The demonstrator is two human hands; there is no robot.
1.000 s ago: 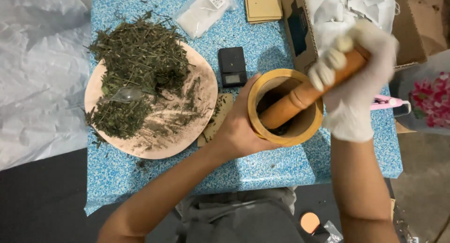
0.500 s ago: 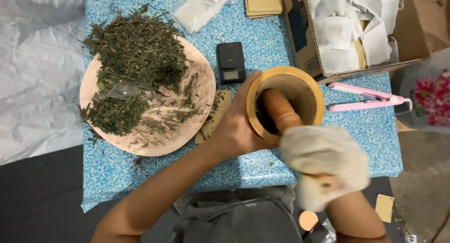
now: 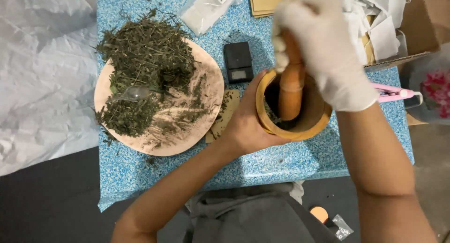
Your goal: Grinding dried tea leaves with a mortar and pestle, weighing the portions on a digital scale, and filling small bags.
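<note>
Clear plastic pouch (image 3: 205, 11) with a small square label at the tabletop's (image 3: 300, 165) far edge, small black scale (image 3: 238, 61) with grey screen, open cardboard box (image 3: 417, 27) at right

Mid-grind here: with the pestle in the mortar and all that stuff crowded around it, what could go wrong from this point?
The bare left hand alone steadies the round wooden mortar; a hard stroke of the wooden pestle in the white-gloved right hand might tip it or pinch the fingers on the rim.

Ground leaf could spill onto the small black digital scale just beside the mortar.

The round wooden plate heaped with dried green herbs sits close to the left forearm; a nudge could scatter them.
</note>
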